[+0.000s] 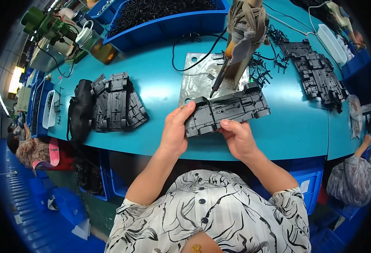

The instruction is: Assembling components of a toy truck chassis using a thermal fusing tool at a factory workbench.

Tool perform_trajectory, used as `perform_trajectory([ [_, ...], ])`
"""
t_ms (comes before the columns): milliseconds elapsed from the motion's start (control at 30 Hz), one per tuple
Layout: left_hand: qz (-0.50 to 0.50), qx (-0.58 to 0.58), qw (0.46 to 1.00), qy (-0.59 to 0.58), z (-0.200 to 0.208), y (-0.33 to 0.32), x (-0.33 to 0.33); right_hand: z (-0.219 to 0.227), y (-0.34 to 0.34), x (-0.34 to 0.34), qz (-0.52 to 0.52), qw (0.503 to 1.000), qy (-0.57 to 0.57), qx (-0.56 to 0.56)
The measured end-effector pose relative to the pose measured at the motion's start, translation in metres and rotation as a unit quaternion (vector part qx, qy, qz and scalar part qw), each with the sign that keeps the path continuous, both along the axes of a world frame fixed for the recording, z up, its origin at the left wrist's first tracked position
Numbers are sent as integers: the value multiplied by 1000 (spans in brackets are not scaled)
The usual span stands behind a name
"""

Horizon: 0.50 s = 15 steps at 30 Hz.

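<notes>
Both my hands hold one black plastic toy car chassis (227,110) above the front part of the teal table. My left hand (176,131) grips its left end, thumb on the upper face. The fingers of my right hand (239,137) go under the near edge, with the thumb pressed on top. Just beyond the chassis, a soldering iron (221,76) points down, its tip close to the far edge; whether they touch I cannot tell. It is fixed to a cloth-wrapped post (244,38) that stands on a metal plate (189,82).
More chassis lie in a pile (117,101) at left beside a black bag (81,109), and in another pile (316,74) at right. Small black parts (259,71) are scattered behind the post. A blue bin (164,26) of black pieces and a bottle (96,44) stand at the back.
</notes>
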<state>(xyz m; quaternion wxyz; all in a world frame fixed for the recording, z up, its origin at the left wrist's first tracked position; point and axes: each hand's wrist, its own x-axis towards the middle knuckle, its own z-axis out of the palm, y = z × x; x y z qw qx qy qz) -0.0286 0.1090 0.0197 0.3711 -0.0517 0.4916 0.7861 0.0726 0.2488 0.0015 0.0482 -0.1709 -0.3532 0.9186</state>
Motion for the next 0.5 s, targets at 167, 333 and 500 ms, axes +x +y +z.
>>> perform_trajectory([
  [167, -3, 2, 1000, 13, -2, 1, -5, -7, 6, -4, 24, 1000, 6, 10],
  [333, -14, 12, 1000, 9, -1, 3, -11, -4, 7, -6, 25, 999, 1, 37],
  [500, -53, 1, 998, 31, 2, 2, -16, -6, 14, -11, 58, 998, 5, 29],
])
